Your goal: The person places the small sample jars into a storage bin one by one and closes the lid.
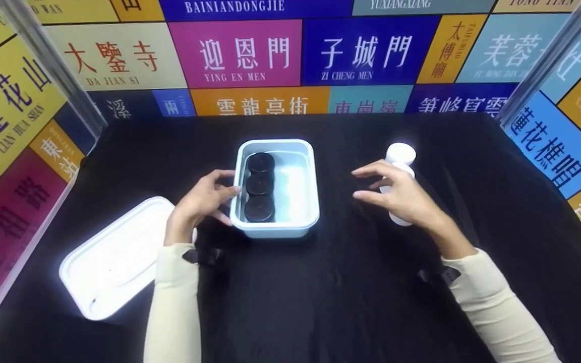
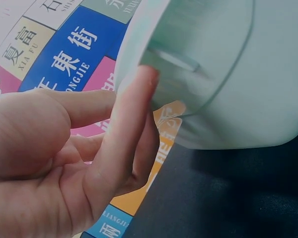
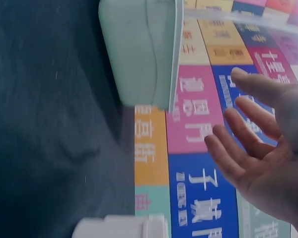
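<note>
A pale blue-green rectangular plastic container [image 1: 298,189] stands on the black-covered table. Along its left side sit three round, dark-topped items [image 1: 260,184] in a row. My left hand [image 1: 202,199] is at the container's left side, its fingers loosely bent and its thumb tip at the rim. One fingertip overlaps the rim in the left wrist view. To the right of the container, my right hand [image 1: 394,191] hovers with fingers apart and nothing between them. White round-capped jars [image 1: 400,152] stand in a line behind and under it, partly hidden. One white jar [image 3: 124,228] shows low in the right wrist view.
A white lid [image 1: 119,257] lies left of the container, close to my left forearm. Panels with printed characters [image 1: 235,53] wall in the table at the back and sides. Upright clear posts [image 1: 53,65] stand at its rear corners.
</note>
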The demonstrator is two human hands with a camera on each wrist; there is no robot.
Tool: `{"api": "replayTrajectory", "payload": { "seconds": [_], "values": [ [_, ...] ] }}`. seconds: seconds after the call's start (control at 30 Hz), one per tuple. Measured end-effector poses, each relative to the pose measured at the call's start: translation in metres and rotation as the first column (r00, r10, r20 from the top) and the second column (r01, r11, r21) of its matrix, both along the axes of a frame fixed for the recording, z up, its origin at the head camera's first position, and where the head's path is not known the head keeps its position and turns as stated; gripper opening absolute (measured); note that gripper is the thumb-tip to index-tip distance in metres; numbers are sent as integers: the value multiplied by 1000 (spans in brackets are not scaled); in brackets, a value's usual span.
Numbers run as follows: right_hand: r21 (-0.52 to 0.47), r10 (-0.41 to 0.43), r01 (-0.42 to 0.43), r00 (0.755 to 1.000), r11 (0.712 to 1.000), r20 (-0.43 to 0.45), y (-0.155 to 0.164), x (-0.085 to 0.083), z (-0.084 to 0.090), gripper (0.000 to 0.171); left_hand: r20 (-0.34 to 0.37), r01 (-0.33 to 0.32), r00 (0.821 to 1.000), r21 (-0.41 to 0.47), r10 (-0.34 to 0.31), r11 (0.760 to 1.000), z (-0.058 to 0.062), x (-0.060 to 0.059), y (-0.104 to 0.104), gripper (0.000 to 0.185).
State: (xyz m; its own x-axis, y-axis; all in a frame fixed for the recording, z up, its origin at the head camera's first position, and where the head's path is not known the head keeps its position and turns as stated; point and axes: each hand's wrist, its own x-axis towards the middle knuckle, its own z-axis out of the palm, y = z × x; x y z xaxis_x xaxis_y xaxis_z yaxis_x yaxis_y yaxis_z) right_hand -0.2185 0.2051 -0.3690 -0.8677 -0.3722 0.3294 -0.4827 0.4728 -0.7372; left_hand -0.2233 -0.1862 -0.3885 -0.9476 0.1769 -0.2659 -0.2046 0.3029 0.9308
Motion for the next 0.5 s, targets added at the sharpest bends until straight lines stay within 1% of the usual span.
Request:
{"api": "replayTrajectory", "payload": {
  "seconds": [0.17,0.27,0.4,0.5],
  "values": [
    [-25,-12,13,999,1000,52,28,-2,-4,40,2,-1,1000,2,1,1000,0,-1,0,54],
    [-73,-7,13,996,997,85,45,-2,-7,41,5,-2,1000,2,2,1000,0,-1,0,54],
    [-99,-16,21,998,995,60,65,-4,-10,42,-1,-5,1000,-1,5,1000,1,0,1,54],
    [-79,-27,30,999,996,36,77,-6,-12,42,-7,-4,1000,-4,4,1000,1,0,1,54]
  ]
}}
